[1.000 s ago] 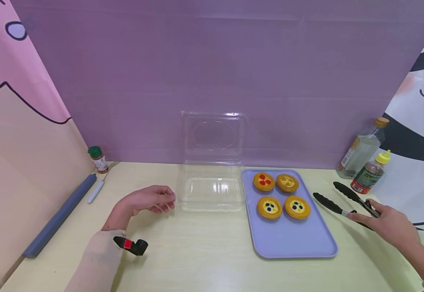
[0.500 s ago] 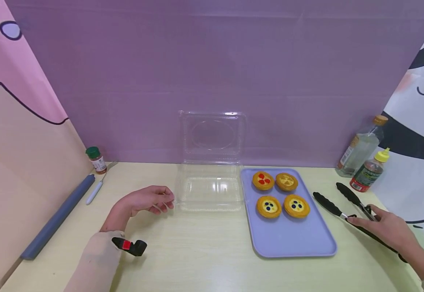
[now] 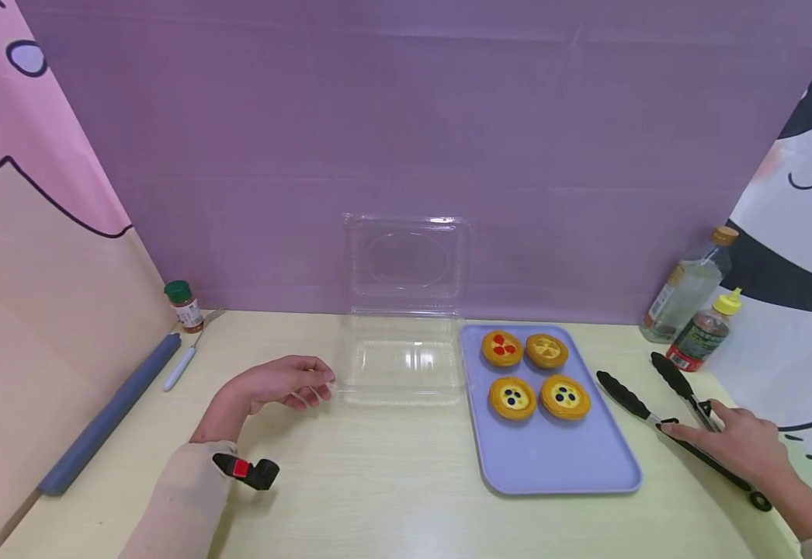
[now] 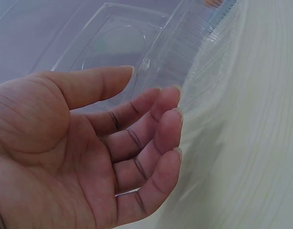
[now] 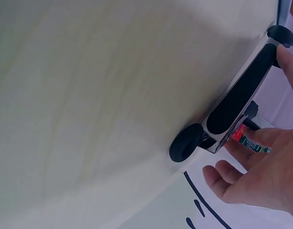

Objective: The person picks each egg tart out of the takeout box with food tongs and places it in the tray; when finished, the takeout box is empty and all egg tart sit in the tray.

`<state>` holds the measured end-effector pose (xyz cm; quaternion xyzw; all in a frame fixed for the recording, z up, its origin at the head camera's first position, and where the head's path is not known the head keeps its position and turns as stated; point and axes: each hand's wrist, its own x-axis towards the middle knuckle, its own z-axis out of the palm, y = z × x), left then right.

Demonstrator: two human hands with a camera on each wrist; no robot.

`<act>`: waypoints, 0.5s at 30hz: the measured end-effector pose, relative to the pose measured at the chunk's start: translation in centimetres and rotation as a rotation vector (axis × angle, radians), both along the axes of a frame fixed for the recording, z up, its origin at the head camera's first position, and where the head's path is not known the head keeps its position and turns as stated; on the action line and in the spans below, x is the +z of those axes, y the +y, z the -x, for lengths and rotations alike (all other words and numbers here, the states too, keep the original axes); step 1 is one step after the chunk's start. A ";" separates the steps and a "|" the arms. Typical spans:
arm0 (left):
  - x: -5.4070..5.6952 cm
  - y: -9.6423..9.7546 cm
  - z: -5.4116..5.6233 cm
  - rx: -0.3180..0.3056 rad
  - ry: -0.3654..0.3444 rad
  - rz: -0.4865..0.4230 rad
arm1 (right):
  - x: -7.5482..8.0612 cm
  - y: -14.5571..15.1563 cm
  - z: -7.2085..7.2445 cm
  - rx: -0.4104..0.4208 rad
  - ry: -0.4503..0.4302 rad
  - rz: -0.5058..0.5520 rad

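My left hand [image 3: 283, 384] is beside the left side of a clear plastic clamshell container [image 3: 406, 373], whose lid stands raised at the back. In the left wrist view its fingers bend loosely, with nothing between them and the thumb; whether the fingertips touch the container cannot be told. At the right, my right hand [image 3: 748, 442] holds a pair of black-tipped tongs [image 3: 709, 458], thumb on one arm and fingers at the other. The tongs' arms are spread. In the right wrist view, their handle end [image 5: 184, 143] is low near the table, and part of the fingers is hidden.
A lilac tray [image 3: 556, 466] with several tarts [image 3: 565, 397] lies between container and tongs. Two bottles [image 3: 685, 287] stand at the back right. A green-capped jar [image 3: 185, 307], a white-handled fork [image 3: 181, 369] and a blue-grey roll [image 3: 112, 415] are at left.
The tongs' arms have spread wider and their handle end has come into sight below my right hand. My right hand has shifted slightly. The left hand stays in place.
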<state>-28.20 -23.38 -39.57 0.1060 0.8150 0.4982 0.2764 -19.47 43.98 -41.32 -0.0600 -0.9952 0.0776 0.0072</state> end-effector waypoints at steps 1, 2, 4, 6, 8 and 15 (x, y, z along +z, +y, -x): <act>0.0 0.0 0.0 -0.002 0.001 -0.002 | 0.0 0.0 0.1 -0.008 -0.011 -0.004; 0.0 -0.1 -0.1 -0.005 0.004 -0.002 | 0.0 0.0 0.2 -0.011 -0.019 -0.010; 0.1 -0.2 -0.1 0.000 0.000 -0.002 | 0.0 -0.1 0.3 -0.017 -0.032 -0.008; 0.1 -0.3 -0.1 -0.002 0.006 0.008 | -0.1 -0.2 0.4 -0.024 -0.043 -0.005; 0.4 -0.5 -0.2 0.006 0.023 0.023 | -0.2 -0.3 0.3 -0.032 -0.058 0.004; 2.6 -2.4 -0.5 0.074 0.137 0.097 | -0.6 -0.6 -0.3 -0.073 -0.097 0.032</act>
